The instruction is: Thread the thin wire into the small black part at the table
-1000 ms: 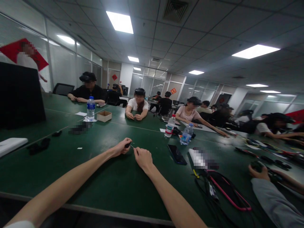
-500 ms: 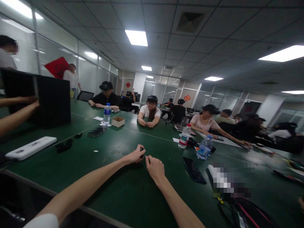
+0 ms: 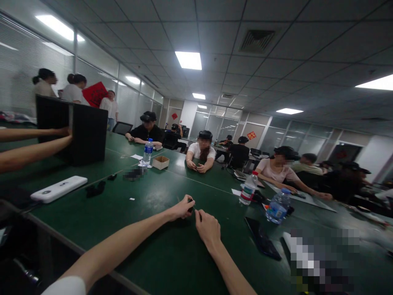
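My left hand is closed around a small dark object, whose kind I cannot make out. Just to its right, my right hand is closed in a pinch, thumb and forefinger towards that object. A thin light sliver seems to show between the two hands, too small to name. Both hands are low over the green table, with the forearms stretched out from the near edge.
To the right are a black phone, a red-capped bottle and a blue-capped bottle. A white device, a black box with another person's arms at it, and a small cardboard box are farther left. Several people sit around.
The view has turned slightly left and up, so the scene sits farther right and lower. My hands keep nearly the same pose, the left still around the small dark object.
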Available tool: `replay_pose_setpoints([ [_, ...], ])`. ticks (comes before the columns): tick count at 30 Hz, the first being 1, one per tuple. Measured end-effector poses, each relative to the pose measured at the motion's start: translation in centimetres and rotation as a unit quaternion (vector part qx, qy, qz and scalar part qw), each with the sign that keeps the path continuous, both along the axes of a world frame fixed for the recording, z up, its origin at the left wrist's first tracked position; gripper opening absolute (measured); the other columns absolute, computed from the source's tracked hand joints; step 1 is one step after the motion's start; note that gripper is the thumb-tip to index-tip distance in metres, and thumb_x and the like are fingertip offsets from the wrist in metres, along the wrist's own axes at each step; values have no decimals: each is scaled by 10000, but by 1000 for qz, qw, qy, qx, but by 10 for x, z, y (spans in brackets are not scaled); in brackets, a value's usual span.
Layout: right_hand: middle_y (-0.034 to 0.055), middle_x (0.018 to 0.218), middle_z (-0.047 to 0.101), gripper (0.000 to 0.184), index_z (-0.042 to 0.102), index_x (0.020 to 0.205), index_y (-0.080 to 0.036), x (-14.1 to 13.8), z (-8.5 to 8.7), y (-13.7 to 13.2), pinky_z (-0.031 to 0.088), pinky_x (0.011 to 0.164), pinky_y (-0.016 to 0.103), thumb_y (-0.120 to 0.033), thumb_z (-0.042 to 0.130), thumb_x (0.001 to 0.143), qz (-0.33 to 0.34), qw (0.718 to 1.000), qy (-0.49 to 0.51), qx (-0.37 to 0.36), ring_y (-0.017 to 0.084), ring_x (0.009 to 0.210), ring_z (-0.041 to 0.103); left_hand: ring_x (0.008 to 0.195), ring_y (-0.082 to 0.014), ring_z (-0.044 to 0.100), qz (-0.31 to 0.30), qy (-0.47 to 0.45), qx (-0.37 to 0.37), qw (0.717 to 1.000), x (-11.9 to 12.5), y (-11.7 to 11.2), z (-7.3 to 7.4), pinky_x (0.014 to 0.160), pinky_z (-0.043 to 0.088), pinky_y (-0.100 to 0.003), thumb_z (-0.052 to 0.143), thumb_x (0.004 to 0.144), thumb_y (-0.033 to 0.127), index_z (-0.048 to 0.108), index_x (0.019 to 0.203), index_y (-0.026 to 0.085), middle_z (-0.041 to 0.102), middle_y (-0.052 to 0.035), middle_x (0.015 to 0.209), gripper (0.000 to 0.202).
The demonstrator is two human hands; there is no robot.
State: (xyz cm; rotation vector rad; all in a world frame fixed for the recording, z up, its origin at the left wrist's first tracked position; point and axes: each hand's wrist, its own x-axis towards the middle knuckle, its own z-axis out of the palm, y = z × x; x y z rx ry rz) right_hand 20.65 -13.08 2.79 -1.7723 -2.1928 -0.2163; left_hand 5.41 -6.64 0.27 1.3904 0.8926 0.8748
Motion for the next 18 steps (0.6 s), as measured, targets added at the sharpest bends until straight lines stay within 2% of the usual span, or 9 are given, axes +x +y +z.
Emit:
replay_pose_setpoints([
  [4,87,920,686,424,637,972,-224,-1,3,-3,469,663,258,-440,271,975,-7,1000,-3,2,183,798,666,376,-56,258,4,5,-8,1000,1,-1,0,405,148,-157,396,826,625,304,1054,260,335,105,534,440],
  [8,91,927,687,400,638,976,-223,3,3,-5,473,677,263,-445,306,967,-25,1000,-7,3,189,818,665,373,-53,257,5,-1,-16,1000,3,0,-7,404,129,-150,405,801,660,302,1032,271,342,104,535,464],
  [10,91,927,688,393,638,973,-223,11,2,-4,475,678,267,-440,310,968,-39,999,0,8,188,815,666,366,-45,224,26,-29,-22,999,3,4,-12,407,117,-144,385,802,670,290,1028,282,323,111,534,460],
  [13,86,902,694,410,642,964,-219,30,3,-1,482,668,272,-420,285,976,-64,998,20,5,186,801,669,365,-45,209,25,-65,-36,997,1,10,-18,405,108,-141,391,801,671,277,1017,297,309,116,530,447],
  [18,68,898,700,396,654,970,-229,52,5,-2,487,692,277,-411,302,974,-68,997,22,-12,180,811,670,355,-46,207,17,-50,-22,998,2,10,-22,394,84,-135,418,782,679,332,1032,294,308,112,509,467],
])
